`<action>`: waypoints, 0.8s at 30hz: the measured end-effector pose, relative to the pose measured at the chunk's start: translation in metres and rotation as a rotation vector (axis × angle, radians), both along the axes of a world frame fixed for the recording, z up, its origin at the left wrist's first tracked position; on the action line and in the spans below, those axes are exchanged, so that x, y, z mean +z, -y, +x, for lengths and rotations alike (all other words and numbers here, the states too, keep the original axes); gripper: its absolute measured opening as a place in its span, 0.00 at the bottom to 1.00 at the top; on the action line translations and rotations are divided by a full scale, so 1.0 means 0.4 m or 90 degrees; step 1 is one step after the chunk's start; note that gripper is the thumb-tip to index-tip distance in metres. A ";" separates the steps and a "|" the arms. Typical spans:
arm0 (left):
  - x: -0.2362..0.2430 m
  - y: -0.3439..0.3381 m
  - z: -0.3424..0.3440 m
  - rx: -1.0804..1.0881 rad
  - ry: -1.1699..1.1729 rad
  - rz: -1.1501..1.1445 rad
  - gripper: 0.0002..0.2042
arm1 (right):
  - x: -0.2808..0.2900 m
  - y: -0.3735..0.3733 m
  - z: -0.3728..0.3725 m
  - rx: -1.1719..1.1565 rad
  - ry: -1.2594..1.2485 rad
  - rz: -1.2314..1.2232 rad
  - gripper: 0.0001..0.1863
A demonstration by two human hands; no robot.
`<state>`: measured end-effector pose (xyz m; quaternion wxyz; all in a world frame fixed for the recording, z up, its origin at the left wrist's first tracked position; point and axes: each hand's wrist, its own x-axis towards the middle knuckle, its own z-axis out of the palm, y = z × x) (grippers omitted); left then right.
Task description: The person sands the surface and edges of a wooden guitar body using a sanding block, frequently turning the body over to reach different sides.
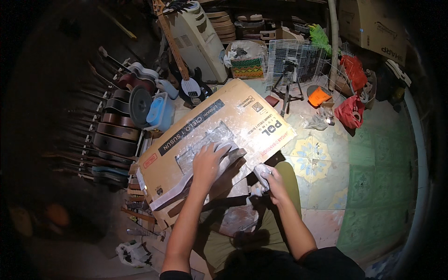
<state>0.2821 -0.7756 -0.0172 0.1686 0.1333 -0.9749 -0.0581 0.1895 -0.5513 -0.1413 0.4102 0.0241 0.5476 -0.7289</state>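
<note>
My left hand [208,161] is curled over a long, dark wooden piece [235,158] with a pale, dusty face, lying slanted on a large printed cardboard sheet [245,105]. Grey-white dust is smeared over the cardboard around my fingers. To the right, my right hand [274,186] grips a small pale grey block [261,173], held just off the cardboard's near edge, over my olive-clad leg [291,189]. The underside of the wooden piece is hidden.
Guitars [116,133] stand racked at left, beside blue plastic containers [161,112]. Behind are an upright stringed instrument [191,88], a white appliance [200,42], a patterned box [247,70], wire cage [312,65], tripod [284,93] and red bags [350,112] on tiled floor [368,186].
</note>
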 end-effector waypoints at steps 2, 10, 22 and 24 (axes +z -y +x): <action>0.002 -0.010 -0.030 0.050 0.103 -0.012 0.20 | -0.017 -0.010 0.005 -0.010 0.017 -0.016 0.18; -0.057 0.024 0.005 0.077 0.058 0.060 0.22 | -0.006 -0.026 0.010 -0.014 0.068 -0.078 0.17; -0.080 0.034 0.085 0.081 -0.085 0.155 0.21 | 0.108 0.094 -0.014 -0.050 -0.268 -0.028 0.24; -0.097 0.038 0.113 0.120 -0.096 0.161 0.22 | 0.179 0.133 -0.028 -0.009 -0.444 0.019 0.23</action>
